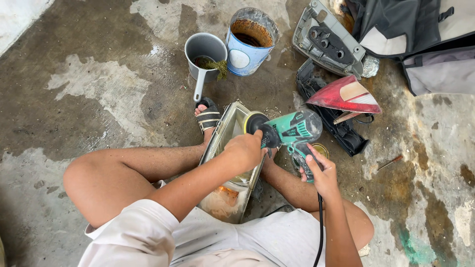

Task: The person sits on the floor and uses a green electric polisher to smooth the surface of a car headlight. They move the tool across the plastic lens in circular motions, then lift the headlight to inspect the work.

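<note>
Two hands were on one tool. Left hand (243, 148) was closed over the head of the green power polisher (292, 129), just behind its yellow-and-black pad (255, 121). Right hand (316, 170) was wrapped around the rear handle, with the black cord (320, 232) running back along the forearm.

Workpiece: a car headlamp (228, 163), lying lens-up on the wet concrete floor (99, 89), held between the person's crossed legs. The far end rested beside the sandalled foot (208, 116).

Progress, as a judgement: the pad sat at the far end of the lens. The near end looked cloudy and streaked with milky and orange residue, so the surface did not yet read as finished. Whether the pad was spinning could not be told.

Room and edges:
- Left of the lamp: open floor, bounded only by the left knee.
- Ahead: a grey saucepan (204, 52) and a rusty blue can (250, 42), near the far end of the lamp but apart from it.
- Right: a red tail lamp (344, 96) on a black housing (336, 126), close to the polisher body; a grey lamp backing (326, 42) and a bag (420, 34) lay beyond. This side was the tightest.
- A small round tin (322, 149) sat just beside the right hand.
</note>
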